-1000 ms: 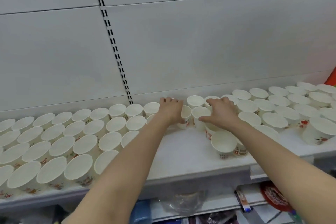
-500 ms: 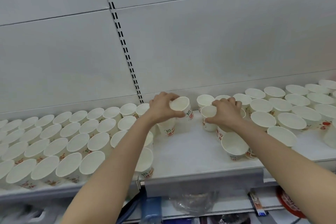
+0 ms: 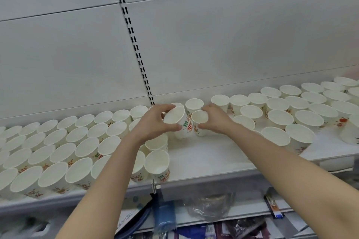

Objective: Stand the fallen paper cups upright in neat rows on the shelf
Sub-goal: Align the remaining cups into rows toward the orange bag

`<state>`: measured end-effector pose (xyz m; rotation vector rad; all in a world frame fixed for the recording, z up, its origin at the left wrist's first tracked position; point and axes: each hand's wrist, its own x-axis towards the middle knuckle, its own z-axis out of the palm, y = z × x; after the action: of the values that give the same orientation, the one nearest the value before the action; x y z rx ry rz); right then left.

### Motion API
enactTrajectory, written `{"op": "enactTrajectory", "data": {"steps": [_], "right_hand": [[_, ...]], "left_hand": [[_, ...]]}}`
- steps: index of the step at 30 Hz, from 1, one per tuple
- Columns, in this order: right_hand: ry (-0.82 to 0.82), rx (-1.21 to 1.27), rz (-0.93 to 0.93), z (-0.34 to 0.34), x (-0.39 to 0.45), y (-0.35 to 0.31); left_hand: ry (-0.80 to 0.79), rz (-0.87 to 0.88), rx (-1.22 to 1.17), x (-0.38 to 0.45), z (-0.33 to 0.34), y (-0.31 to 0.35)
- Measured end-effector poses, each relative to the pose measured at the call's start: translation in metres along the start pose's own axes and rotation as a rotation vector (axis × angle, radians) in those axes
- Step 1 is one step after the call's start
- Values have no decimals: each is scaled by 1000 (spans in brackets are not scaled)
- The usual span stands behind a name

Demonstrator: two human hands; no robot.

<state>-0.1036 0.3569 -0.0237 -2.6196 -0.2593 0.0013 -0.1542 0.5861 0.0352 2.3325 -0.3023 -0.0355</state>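
Note:
White paper cups with red and green print fill the white shelf. My left hand grips one cup by its rim, tilted toward me, near the shelf's back. Right beside it my right hand holds a second cup, upright, touching the first. To the left, several tight rows of upright cups run to the frame's edge. On the right, more upright cups stand in looser rows.
A bare strip of shelf lies between the two cup groups, in front of my hands. The white back panel carries a slotted upright. Below the shelf edge a lower level holds a clear plastic bag and packaged goods.
My left hand has drawn its cup down and to the right, closer to my right hand's cup. The right hand has shifted left. The camera has turned a little to the left.

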Motion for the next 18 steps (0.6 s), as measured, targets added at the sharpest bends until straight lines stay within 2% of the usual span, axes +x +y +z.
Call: {"op": "enactTrajectory", "data": {"steps": [3, 5, 11, 13, 16, 18], "right_hand": [[-19, 12, -6, -1, -2, -1], [45, 77, -4, -12, -14, -2], [541, 98, 83, -48, -124, 33], [524, 19, 143, -45, -154, 50], [347, -162, 211, -33, -169, 61], [305, -245, 224, -28, -167, 60]], "left_hand": [[20, -3, -57, -4, -2, 3], [32, -21, -78, -7, -6, 1], [37, -41, -85, -29, -8, -12], [10, -41, -96, -35, -6, -15], [-21, -51, -99, -38, -2, -14], [-31, -48, -82, -39, 4, -14]]}}
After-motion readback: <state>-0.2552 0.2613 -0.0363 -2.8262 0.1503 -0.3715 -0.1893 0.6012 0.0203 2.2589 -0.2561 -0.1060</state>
